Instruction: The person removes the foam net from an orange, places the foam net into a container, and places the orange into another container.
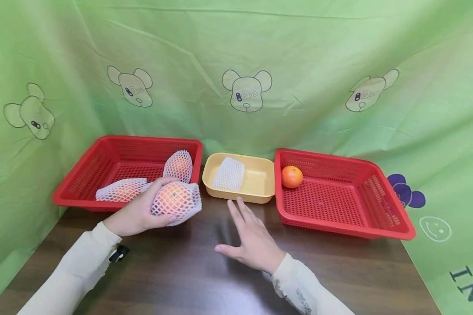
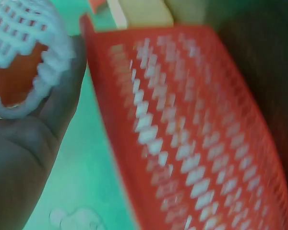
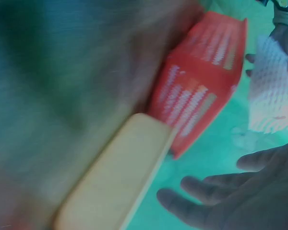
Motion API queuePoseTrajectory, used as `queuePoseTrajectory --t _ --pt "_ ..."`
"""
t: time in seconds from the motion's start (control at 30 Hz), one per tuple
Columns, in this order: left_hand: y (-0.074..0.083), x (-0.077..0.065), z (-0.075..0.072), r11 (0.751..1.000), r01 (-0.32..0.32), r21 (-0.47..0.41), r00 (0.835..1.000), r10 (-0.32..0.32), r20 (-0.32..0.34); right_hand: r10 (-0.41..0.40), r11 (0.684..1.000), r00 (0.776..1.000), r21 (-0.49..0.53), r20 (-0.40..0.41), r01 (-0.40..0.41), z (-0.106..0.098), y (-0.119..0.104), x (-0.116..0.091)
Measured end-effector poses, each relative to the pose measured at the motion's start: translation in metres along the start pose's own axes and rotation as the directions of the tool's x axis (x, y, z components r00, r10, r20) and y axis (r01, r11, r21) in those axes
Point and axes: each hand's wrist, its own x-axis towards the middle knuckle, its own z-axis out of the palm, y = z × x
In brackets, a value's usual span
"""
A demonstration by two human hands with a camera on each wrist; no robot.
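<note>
My left hand [image 1: 147, 212] grips an orange [image 1: 174, 197] wrapped in a white foam net [image 1: 193, 205], held up in front of the left red basket [image 1: 82, 168]. The left wrist view shows the same netted orange [image 2: 17, 79] at its upper left edge. My right hand [image 1: 254, 240] hovers over the table with fingers spread and holds nothing. It is nearest to the yellow tray [image 1: 260, 199], where a flattened white foam net [image 1: 229, 174] lies. Two more netted oranges, one at the back [image 1: 178, 166] and one at the front [image 1: 124, 191], are in the left basket.
On the right stands another red basket [image 1: 347, 227], with a bare orange [image 1: 291, 176] in its left corner. Both baskets and the yellow tray stand in a row on the dark wooden table [image 1: 205, 280]. A green printed curtain [image 1: 189, 87] hangs behind and at both sides.
</note>
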Motion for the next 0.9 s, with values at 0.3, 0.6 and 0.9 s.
queuePoseTrajectory --t 0.3,0.6,0.9 --pt "0.000 0.012 0.060 0.996 -0.067 -0.055 0.987 0.074 0.141 0.011 0.998 1.000 0.067 -0.020 -0.010 -0.009 0.041 -0.041" --pt "-0.001 0.024 0.125 0.995 -0.101 0.023 0.930 0.086 0.358 -0.070 0.997 0.996 0.023 -0.052 0.071 -0.014 0.046 -0.062" --pt "0.004 0.026 0.148 0.981 -0.152 0.123 0.916 0.093 0.391 -0.247 0.968 0.968 -0.047 -0.045 0.245 -0.006 0.028 -0.065"
